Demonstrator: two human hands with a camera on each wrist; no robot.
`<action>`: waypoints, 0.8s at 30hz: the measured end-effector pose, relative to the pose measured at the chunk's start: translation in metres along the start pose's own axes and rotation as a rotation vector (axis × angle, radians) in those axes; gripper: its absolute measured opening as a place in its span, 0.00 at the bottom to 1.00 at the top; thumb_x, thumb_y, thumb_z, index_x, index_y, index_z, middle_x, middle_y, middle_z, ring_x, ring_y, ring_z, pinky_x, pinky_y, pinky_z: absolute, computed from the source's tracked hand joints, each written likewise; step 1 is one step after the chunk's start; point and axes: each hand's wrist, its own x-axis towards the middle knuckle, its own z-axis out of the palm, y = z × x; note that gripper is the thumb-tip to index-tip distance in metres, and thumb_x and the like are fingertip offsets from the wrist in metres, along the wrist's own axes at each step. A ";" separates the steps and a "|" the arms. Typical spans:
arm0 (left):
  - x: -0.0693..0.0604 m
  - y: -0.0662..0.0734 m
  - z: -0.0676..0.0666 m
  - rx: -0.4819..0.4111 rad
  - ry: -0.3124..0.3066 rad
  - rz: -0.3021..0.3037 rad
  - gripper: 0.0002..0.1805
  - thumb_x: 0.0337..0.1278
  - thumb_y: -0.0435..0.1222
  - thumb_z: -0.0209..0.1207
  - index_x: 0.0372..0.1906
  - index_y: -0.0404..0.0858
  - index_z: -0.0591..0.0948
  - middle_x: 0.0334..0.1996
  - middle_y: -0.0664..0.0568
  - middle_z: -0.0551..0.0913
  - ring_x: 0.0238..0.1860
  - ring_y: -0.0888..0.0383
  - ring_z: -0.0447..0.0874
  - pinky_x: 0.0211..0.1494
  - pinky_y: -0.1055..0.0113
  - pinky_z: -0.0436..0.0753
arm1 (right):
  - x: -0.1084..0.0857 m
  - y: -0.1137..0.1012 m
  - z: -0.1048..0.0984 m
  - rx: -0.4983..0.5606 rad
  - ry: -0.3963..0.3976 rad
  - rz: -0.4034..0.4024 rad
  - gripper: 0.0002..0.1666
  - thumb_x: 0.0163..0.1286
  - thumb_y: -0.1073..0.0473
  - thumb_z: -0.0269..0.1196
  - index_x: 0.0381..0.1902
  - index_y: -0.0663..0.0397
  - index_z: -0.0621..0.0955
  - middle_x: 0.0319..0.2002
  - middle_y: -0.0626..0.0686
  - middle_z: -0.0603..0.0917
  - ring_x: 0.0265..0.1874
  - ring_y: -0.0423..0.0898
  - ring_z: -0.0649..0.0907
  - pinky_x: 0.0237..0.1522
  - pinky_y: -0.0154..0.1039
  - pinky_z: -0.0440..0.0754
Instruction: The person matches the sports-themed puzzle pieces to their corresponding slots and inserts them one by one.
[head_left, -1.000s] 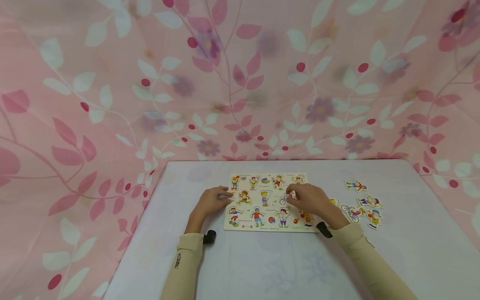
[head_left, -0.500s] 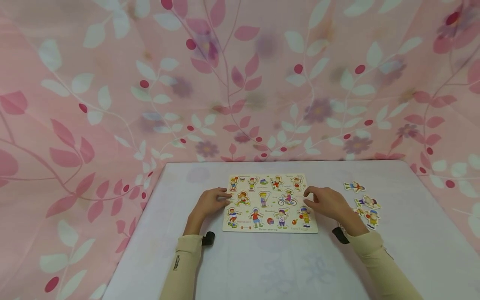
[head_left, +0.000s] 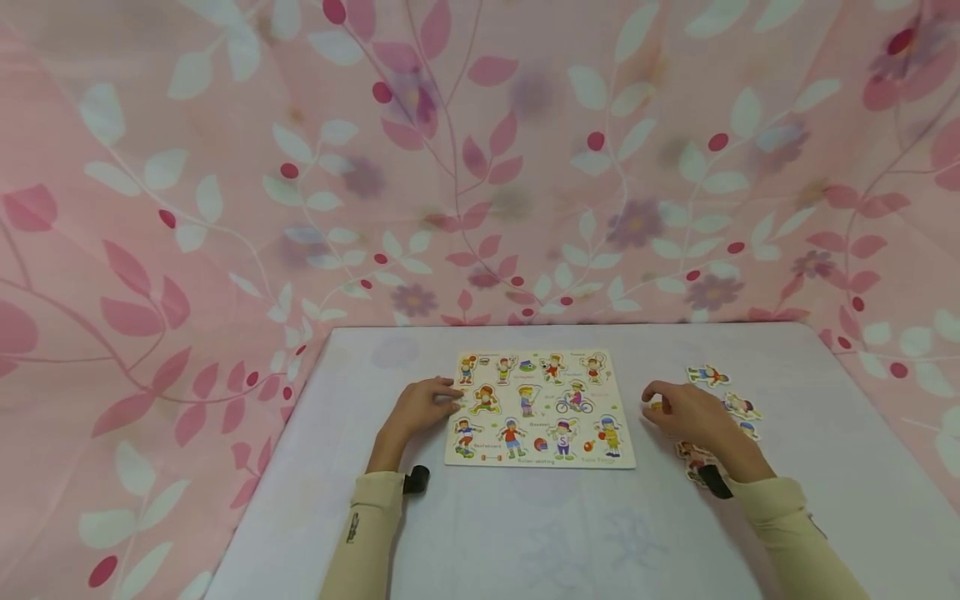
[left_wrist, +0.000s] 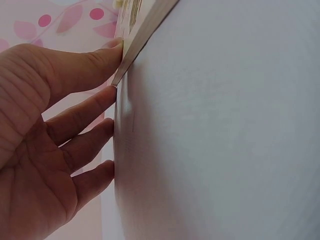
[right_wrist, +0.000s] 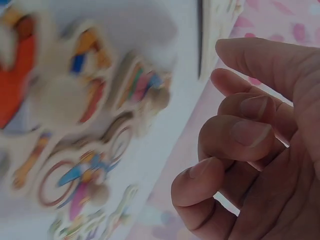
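Observation:
A pale wooden puzzle board with pictures of sports children lies flat on the table. My left hand rests at its left edge; in the left wrist view the thumb and index fingertip touch the board's edge, the other fingers extended on the tabletop. My right hand hovers right of the board, fingers loosely bent, nothing held. Near it lie loose puzzle pieces, such as a child in blue trousers and a purple-and-white figure. A cyclist piece shows in the right wrist view.
More pieces, one a reddish figure piece, lie partly hidden under the right hand and forearm. A white cloth covers the table. Pink floral fabric hangs behind the table's back edge.
My right hand has withdrawn from the board and moved right toward the loose pieces. The cyclist it was handling now sits in the board's middle row. My left hand stays at the left edge.

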 end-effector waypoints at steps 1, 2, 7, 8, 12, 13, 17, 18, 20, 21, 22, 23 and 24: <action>0.000 0.000 0.000 -0.002 -0.001 -0.003 0.13 0.54 0.38 0.70 0.46 0.44 0.89 0.58 0.49 0.81 0.67 0.46 0.71 0.69 0.48 0.66 | -0.002 0.003 0.001 0.000 0.001 -0.001 0.14 0.67 0.54 0.66 0.48 0.51 0.81 0.23 0.47 0.74 0.19 0.44 0.72 0.19 0.39 0.68; -0.001 0.000 0.000 -0.001 0.000 -0.004 0.13 0.54 0.38 0.70 0.46 0.44 0.89 0.58 0.49 0.81 0.67 0.46 0.71 0.69 0.48 0.66 | -0.004 0.005 0.001 0.000 0.004 -0.004 0.13 0.67 0.54 0.66 0.47 0.51 0.81 0.23 0.47 0.74 0.18 0.44 0.72 0.18 0.39 0.68; 0.000 0.000 0.001 -0.005 0.004 -0.007 0.13 0.54 0.39 0.70 0.46 0.44 0.90 0.58 0.49 0.82 0.67 0.46 0.71 0.69 0.48 0.66 | -0.011 0.016 0.002 0.006 0.018 -0.013 0.12 0.66 0.55 0.67 0.46 0.52 0.82 0.21 0.46 0.73 0.17 0.43 0.71 0.16 0.38 0.66; 0.000 0.000 0.001 -0.005 0.004 -0.010 0.13 0.54 0.39 0.70 0.46 0.45 0.90 0.58 0.49 0.82 0.67 0.46 0.71 0.69 0.48 0.66 | -0.012 0.017 0.001 0.007 0.018 -0.008 0.13 0.66 0.55 0.67 0.46 0.52 0.81 0.22 0.46 0.72 0.17 0.44 0.70 0.16 0.38 0.66; 0.000 0.000 0.001 -0.010 -0.002 -0.023 0.13 0.54 0.39 0.70 0.46 0.45 0.89 0.58 0.49 0.81 0.67 0.47 0.70 0.70 0.48 0.65 | -0.016 0.024 0.002 0.005 0.009 0.020 0.13 0.65 0.54 0.67 0.45 0.53 0.81 0.23 0.47 0.73 0.17 0.44 0.71 0.17 0.38 0.66; 0.000 0.000 0.001 -0.009 -0.003 -0.023 0.13 0.54 0.38 0.70 0.46 0.45 0.90 0.58 0.49 0.81 0.67 0.46 0.70 0.70 0.48 0.65 | -0.016 0.026 0.003 0.005 0.007 0.023 0.13 0.65 0.54 0.67 0.44 0.53 0.81 0.23 0.47 0.73 0.17 0.44 0.71 0.17 0.38 0.67; 0.000 -0.001 0.001 -0.007 0.000 -0.012 0.13 0.54 0.38 0.70 0.46 0.44 0.90 0.58 0.48 0.81 0.67 0.46 0.70 0.69 0.47 0.66 | -0.018 0.030 0.004 0.012 0.007 0.027 0.12 0.67 0.53 0.66 0.43 0.53 0.81 0.21 0.47 0.73 0.15 0.43 0.71 0.16 0.39 0.67; 0.000 -0.002 0.001 -0.007 0.002 -0.009 0.13 0.54 0.38 0.70 0.46 0.44 0.90 0.58 0.48 0.82 0.67 0.45 0.70 0.69 0.47 0.66 | -0.018 0.030 0.004 0.013 0.010 0.025 0.11 0.67 0.53 0.65 0.43 0.52 0.81 0.21 0.47 0.72 0.15 0.43 0.71 0.16 0.39 0.67; 0.000 -0.002 0.001 -0.006 0.003 -0.007 0.13 0.54 0.38 0.70 0.46 0.44 0.90 0.58 0.49 0.82 0.67 0.46 0.70 0.69 0.48 0.66 | -0.019 0.031 0.004 0.016 0.013 0.019 0.11 0.67 0.53 0.65 0.43 0.53 0.81 0.21 0.46 0.72 0.15 0.43 0.71 0.16 0.39 0.67; 0.001 -0.002 0.001 -0.004 0.000 -0.010 0.13 0.54 0.38 0.70 0.46 0.45 0.89 0.58 0.49 0.81 0.67 0.47 0.70 0.70 0.48 0.65 | -0.019 0.030 0.004 0.017 0.016 0.018 0.11 0.67 0.53 0.65 0.43 0.53 0.81 0.21 0.46 0.72 0.15 0.43 0.71 0.16 0.39 0.67; 0.001 -0.002 0.001 -0.002 -0.001 -0.010 0.13 0.54 0.39 0.70 0.46 0.45 0.90 0.58 0.50 0.81 0.67 0.47 0.70 0.70 0.49 0.65 | -0.019 0.030 0.005 0.016 0.016 0.017 0.11 0.67 0.53 0.65 0.43 0.53 0.81 0.21 0.46 0.72 0.15 0.43 0.71 0.16 0.39 0.67; 0.001 -0.002 0.002 -0.002 -0.002 -0.010 0.13 0.54 0.39 0.70 0.46 0.45 0.90 0.58 0.50 0.81 0.67 0.47 0.70 0.70 0.49 0.65 | -0.019 0.030 0.005 0.015 0.016 0.018 0.10 0.68 0.54 0.65 0.42 0.52 0.80 0.21 0.46 0.72 0.15 0.43 0.71 0.16 0.39 0.67; 0.001 -0.002 0.002 -0.002 -0.003 -0.011 0.13 0.54 0.39 0.70 0.46 0.45 0.90 0.58 0.50 0.81 0.67 0.47 0.70 0.70 0.49 0.66 | -0.019 0.030 0.005 0.014 0.016 0.018 0.10 0.68 0.54 0.65 0.42 0.52 0.80 0.21 0.46 0.72 0.15 0.42 0.71 0.16 0.39 0.67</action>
